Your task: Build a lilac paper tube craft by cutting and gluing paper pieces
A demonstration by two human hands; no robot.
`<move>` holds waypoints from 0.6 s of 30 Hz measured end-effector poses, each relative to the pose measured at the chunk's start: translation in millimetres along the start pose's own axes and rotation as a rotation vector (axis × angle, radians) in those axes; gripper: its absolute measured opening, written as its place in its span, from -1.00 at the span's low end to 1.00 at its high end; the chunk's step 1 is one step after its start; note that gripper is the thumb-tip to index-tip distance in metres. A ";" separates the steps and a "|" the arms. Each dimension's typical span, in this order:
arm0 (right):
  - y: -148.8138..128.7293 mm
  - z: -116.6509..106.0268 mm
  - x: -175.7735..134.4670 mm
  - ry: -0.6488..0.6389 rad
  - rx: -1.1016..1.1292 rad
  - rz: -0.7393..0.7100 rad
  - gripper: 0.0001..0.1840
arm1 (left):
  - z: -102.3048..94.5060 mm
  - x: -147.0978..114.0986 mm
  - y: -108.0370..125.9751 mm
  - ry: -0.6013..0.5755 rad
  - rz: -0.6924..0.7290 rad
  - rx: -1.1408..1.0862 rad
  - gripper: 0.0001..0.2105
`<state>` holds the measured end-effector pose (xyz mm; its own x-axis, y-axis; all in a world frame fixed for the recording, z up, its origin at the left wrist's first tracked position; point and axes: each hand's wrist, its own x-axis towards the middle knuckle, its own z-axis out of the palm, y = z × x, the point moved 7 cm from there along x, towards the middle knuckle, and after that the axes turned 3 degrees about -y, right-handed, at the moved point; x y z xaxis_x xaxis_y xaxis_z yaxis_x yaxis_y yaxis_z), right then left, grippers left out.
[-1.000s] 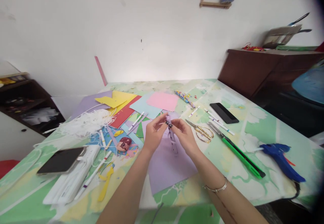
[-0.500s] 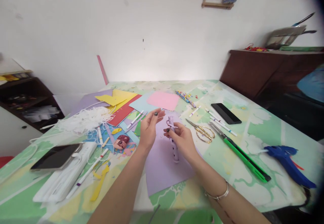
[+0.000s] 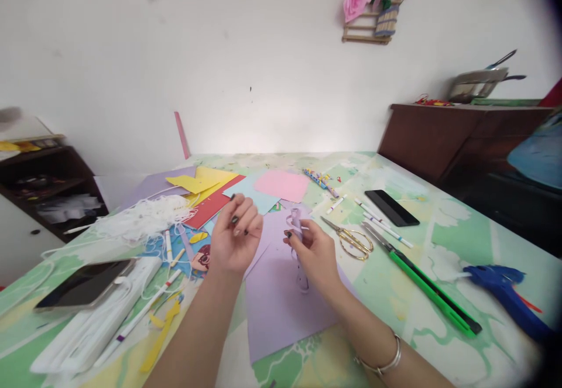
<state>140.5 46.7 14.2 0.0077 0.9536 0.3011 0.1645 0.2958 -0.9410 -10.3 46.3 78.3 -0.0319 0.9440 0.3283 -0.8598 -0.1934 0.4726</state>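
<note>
My right hand (image 3: 317,253) grips a rolled light-purple paper tube (image 3: 301,274) between thumb and fingers. The tube stands nearly upright over a purple sheet of paper (image 3: 281,329), with a curled paper strip near its top. Dark marks on its side are partly covered by my hand. Apart from the tube, to its left, my left hand (image 3: 239,233) is raised with the palm toward me and the fingers curled in. Nothing shows between those fingers. Gold-handled scissors (image 3: 351,241) lie just right of my right hand.
A green utility knife (image 3: 434,288), a blue glue gun (image 3: 504,291) and a black phone (image 3: 392,207) lie to the right. On the left are tangled white cord (image 3: 144,218), another phone (image 3: 85,284) and a white power strip (image 3: 96,318). Coloured paper (image 3: 281,186) and markers (image 3: 337,203) lie farther back.
My left hand has drawn away from the tube to the left and its fingers have curled in. My right hand keeps hold of the tube. The view has tilted up slightly.
</note>
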 end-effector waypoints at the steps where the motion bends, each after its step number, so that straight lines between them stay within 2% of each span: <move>1: -0.8 -0.4 -0.3 0.006 -0.009 -0.004 -0.87 | -0.4 -0.3 5.9 0.004 0.020 -0.020 -0.83; 3: -2.1 -0.7 -1.1 0.011 -0.020 -0.008 -0.89 | -2.9 -0.7 16.3 0.025 0.085 0.040 -0.77; 5: -3.3 -1.1 -1.8 0.016 -0.032 -0.012 -0.89 | -4.5 -0.6 15.8 0.036 0.089 0.214 -0.72; 7: -4.8 -1.5 -2.3 0.018 -0.046 -0.020 -0.88 | -4.9 -0.5 5.2 0.038 0.045 0.484 -0.71; 9: -6.5 -2.0 -2.6 0.022 -0.057 -0.033 -0.86 | -4.2 -1.4 -6.9 0.043 0.031 0.788 -0.80; 11: -8.3 -2.5 -2.7 0.026 -0.067 -0.045 -0.84 | -2.8 -2.8 -20.0 0.025 -0.002 0.968 -0.85; 14: -11.1 -2.9 -3.2 0.035 -0.087 -0.066 -0.85 | -1.0 -4.7 -32.0 -0.011 -0.035 1.060 -0.86; 18: -13.4 -2.3 -4.2 0.037 -0.086 -0.092 -0.85 | -3.6 -4.2 -33.6 -0.014 -0.027 1.068 -0.87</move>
<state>140.5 38.5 26.0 0.0249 0.9194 0.3925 0.2504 0.3743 -0.8928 16.9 49.8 58.0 -0.0081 0.9497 0.3130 0.0324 -0.3125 0.9494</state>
